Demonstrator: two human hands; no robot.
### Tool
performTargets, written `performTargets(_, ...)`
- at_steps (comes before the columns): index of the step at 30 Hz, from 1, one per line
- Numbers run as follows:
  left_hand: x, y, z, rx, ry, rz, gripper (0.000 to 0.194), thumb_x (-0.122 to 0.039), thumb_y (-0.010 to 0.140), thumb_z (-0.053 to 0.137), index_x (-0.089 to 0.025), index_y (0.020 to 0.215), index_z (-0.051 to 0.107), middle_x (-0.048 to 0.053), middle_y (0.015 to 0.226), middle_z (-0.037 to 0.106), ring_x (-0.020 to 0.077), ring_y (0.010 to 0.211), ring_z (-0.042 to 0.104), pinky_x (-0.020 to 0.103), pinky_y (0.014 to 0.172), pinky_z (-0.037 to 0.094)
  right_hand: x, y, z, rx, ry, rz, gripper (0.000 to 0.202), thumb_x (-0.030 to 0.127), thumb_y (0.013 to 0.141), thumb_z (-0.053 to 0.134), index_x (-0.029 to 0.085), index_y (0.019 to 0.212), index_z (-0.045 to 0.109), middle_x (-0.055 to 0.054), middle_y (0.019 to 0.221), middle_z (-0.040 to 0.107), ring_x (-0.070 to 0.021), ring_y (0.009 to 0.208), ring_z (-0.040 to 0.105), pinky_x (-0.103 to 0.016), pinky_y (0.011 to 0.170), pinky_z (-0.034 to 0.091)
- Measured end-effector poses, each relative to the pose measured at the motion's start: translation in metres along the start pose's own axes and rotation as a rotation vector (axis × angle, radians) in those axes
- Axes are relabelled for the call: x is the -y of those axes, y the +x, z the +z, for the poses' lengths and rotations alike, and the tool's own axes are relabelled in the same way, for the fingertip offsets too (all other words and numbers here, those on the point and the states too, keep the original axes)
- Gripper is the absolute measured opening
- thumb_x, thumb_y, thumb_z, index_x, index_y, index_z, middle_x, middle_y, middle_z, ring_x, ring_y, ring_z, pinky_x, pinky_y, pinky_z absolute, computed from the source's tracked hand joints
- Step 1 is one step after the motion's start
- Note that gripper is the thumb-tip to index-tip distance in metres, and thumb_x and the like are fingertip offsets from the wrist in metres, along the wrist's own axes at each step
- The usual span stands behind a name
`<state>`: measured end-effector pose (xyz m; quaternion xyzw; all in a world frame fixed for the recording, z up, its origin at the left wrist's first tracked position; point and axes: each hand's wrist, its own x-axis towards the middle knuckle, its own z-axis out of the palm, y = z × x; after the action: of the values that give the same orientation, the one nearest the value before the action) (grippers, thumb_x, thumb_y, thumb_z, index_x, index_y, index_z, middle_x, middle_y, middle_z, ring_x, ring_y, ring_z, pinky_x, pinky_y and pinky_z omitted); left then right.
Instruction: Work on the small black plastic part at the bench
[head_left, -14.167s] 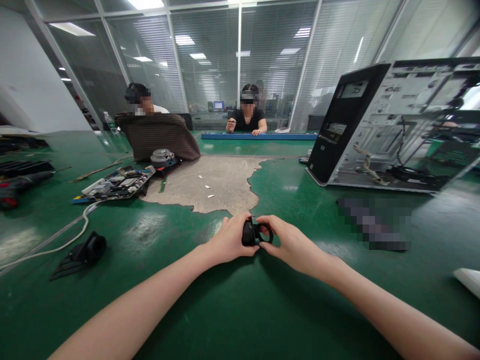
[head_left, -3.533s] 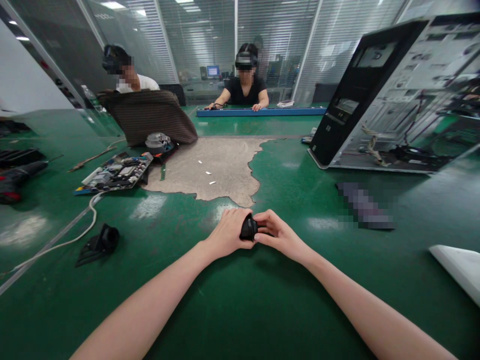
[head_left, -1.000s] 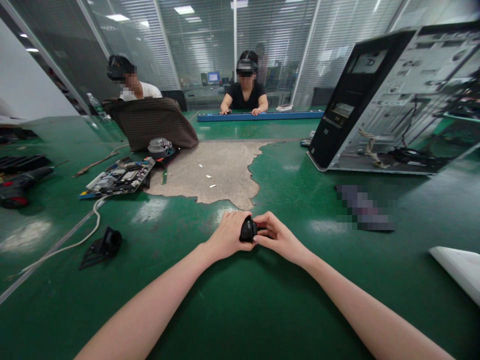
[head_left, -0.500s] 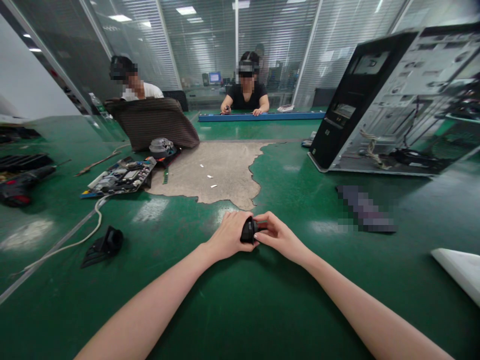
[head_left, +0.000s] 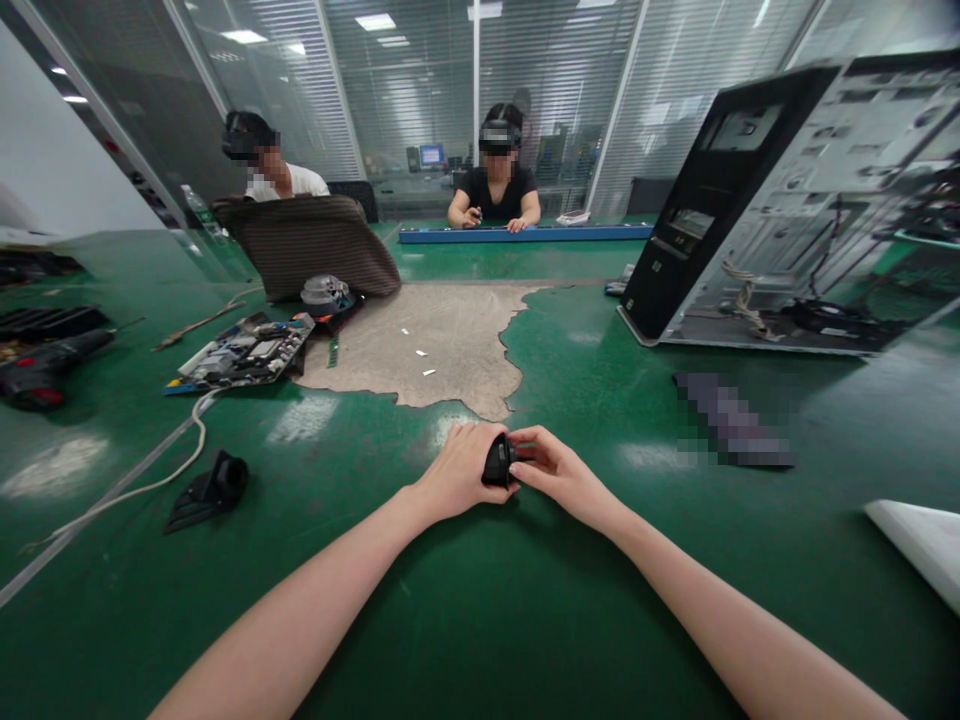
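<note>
Just below the torn grey-brown patch, my left hand (head_left: 461, 470) is wrapped round a small black part (head_left: 498, 462). My right hand (head_left: 556, 470) pinches the right side of the same part between thumb and fingers. The part is held just above the green table (head_left: 480, 610), and my fingers cover some of it. Another black part (head_left: 214, 490) with a round collar lies on the table to the left.
A circuit board (head_left: 251, 352), a pale cable (head_left: 199, 430) and a power tool (head_left: 52, 370) are on the left. An open computer case (head_left: 675, 235) stands at the right, near a dark flat object (head_left: 731, 420). Two people sit across the table behind a blue bar (head_left: 525, 234).
The whole view has shifted very slightly. Both hands keep the same hold on the black part. Across the table, one person's hand has moved a little to the right.
</note>
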<state>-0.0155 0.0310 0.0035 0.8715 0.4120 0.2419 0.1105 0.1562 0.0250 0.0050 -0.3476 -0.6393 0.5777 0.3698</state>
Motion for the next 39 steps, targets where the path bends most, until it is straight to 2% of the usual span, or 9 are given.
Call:
performTargets(6,0.0008,-0.0002,-0.0002,0.007,-0.005,-0.004,0.054,-0.031,0.061,0.063,-0.020,0.106,0.036,0.004,0.098,0.052,0.0218,0.089,0.048,0.034,0.078,0.032,-0.0024,-0.0020,-0.0018,0.011,0.023,-0.071,0.024,0.018,0.070,0.062,0.022,0.089,0.048,0.000,0.097,0.048,-0.0124,0.089,0.053,-0.030,0.083,0.044)
performTargets(10,0.0004,-0.0003,-0.0008,0.005,-0.012,-0.004,0.053,-0.034,0.062,0.063,-0.020,0.106,0.036,0.004,0.098,0.052,0.0217,0.089,0.048,0.034,0.078,0.032,-0.0055,0.0003,0.0001,-0.018,0.078,-0.074,0.018,0.023,0.072,0.060,0.021,0.085,0.048,-0.001,0.096,0.048,-0.0130,0.087,0.053,-0.028,0.075,0.047)
performTargets(12,-0.0001,-0.0002,-0.0013,0.008,-0.009,-0.005,0.054,-0.034,0.062,0.063,-0.020,0.106,0.037,0.004,0.098,0.053,0.0220,0.089,0.049,0.034,0.078,0.032,-0.0053,0.0011,0.0008,-0.032,0.073,-0.055,0.020,0.024,0.072,0.060,0.022,0.087,0.048,-0.001,0.094,0.049,-0.0138,0.086,0.054,-0.029,0.073,0.048)
performTargets(17,0.0000,0.0002,-0.0008,0.008,0.000,-0.003,0.055,-0.032,0.061,0.064,-0.020,0.108,0.036,0.004,0.098,0.052,0.0220,0.089,0.048,0.034,0.077,0.033,-0.0025,-0.0001,-0.0006,-0.004,0.012,-0.016,0.029,0.024,0.073,0.059,0.023,0.098,0.046,-0.003,0.095,0.052,-0.0163,0.090,0.054,-0.035,0.080,0.045)
performTargets(22,0.0013,-0.0005,0.0004,0.002,-0.002,0.005,0.056,-0.031,0.061,0.064,-0.019,0.107,0.035,0.005,0.100,0.052,0.0219,0.091,0.048,0.034,0.078,0.032,-0.0056,-0.0017,-0.0029,0.006,0.021,-0.090,0.027,0.019,0.069,0.063,0.023,0.092,0.049,0.000,0.098,0.049,-0.0142,0.093,0.053,-0.032,0.086,0.043)
performTargets(27,0.0001,-0.0002,-0.0012,-0.004,-0.010,0.003,0.054,-0.034,0.062,0.063,-0.020,0.106,0.036,0.004,0.098,0.053,0.0213,0.088,0.049,0.034,0.077,0.032,-0.0089,0.0006,-0.0010,-0.054,0.043,-0.094,0.017,0.024,0.072,0.061,0.022,0.085,0.050,-0.001,0.095,0.051,-0.0147,0.090,0.053,-0.031,0.080,0.045)
performTargets(32,-0.0002,0.0005,-0.0008,0.001,-0.007,-0.001,0.055,-0.034,0.062,0.063,-0.020,0.108,0.036,0.004,0.098,0.053,0.0218,0.089,0.049,0.034,0.078,0.032,-0.0051,0.0014,0.0005,-0.054,0.012,-0.036,0.025,0.024,0.073,0.059,0.022,0.094,0.047,-0.002,0.094,0.053,-0.0164,0.092,0.053,-0.033,0.078,0.046)
performTargets(39,0.0015,-0.0002,0.0008,0.001,-0.008,-0.007,0.055,-0.033,0.061,0.063,-0.020,0.107,0.036,0.005,0.099,0.052,0.0219,0.090,0.048,0.034,0.078,0.033,-0.0057,-0.0009,-0.0023,0.004,0.035,-0.091,0.026,0.019,0.069,0.063,0.023,0.090,0.048,0.000,0.099,0.050,-0.0136,0.094,0.053,-0.033,0.089,0.041)
